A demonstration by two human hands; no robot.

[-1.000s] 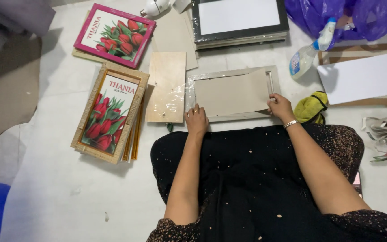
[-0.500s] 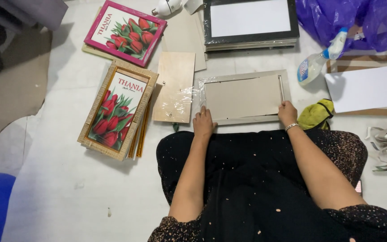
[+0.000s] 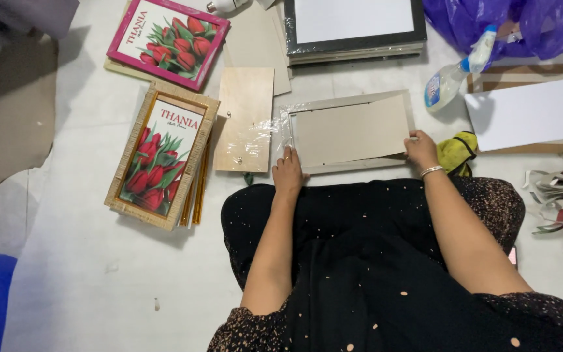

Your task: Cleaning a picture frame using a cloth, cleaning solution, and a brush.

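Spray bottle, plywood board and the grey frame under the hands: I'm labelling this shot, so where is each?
Spray bottle (image 3: 449,79), head view, on its clear body.
Plywood board (image 3: 245,117), head view, on its bare middle.
Grey frame (image 3: 350,130), head view, on the cardboard backing inside it.

You get bright, even overhead light on the white floor (image 3: 86,274). Shadows stay soft beside the beige picture frame (image 3: 161,155). Clear plastic wrap (image 3: 265,127) throws small glare. Focus is sharp; the corners darken slightly.
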